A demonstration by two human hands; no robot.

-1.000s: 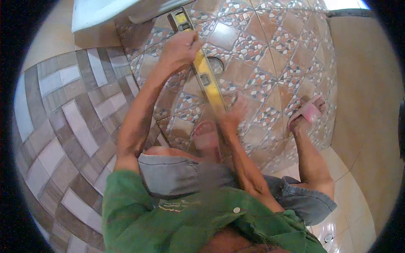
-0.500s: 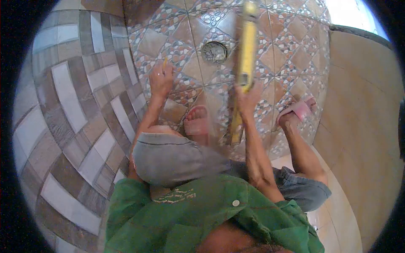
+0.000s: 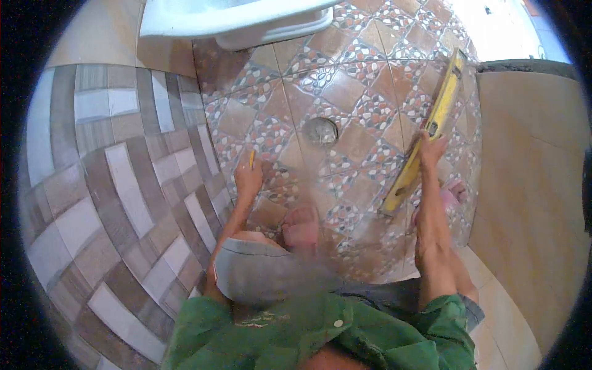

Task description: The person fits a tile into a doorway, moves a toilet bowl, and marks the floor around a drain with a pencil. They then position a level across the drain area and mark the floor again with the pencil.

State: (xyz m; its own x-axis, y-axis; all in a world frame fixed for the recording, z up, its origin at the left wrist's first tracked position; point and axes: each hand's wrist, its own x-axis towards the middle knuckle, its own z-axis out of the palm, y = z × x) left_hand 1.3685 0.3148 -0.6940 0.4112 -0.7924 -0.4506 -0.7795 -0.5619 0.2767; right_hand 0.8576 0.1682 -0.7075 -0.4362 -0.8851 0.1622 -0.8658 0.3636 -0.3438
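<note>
My right hand (image 3: 433,150) grips a long yellow spirit level (image 3: 445,106) near its middle. The level slants over the right side of the patterned floor, its far end pointing up and right, its near end close to my right foot. In my left hand (image 3: 248,179), closed low over the floor beside the left wall, is a thin yellow pencil-like stick (image 3: 251,160) pointing up. Between the two hands lies a round drain hole (image 3: 322,132) set in the tiles, with rough grey material in it.
A white ceramic fixture (image 3: 246,21) stands at the top left. Striped tiles cover the left wall (image 3: 123,185), and plain beige tiles the right wall (image 3: 524,160). My feet, in pink sandals (image 3: 301,228), are planted on the pebble-patterned floor (image 3: 342,89). Bright light fills the upper right.
My right hand has swung the spirit level to the right, from nearly straight ahead to a slant. The view has tilted up, bringing in the white fixture. My left hand still holds the stick.
</note>
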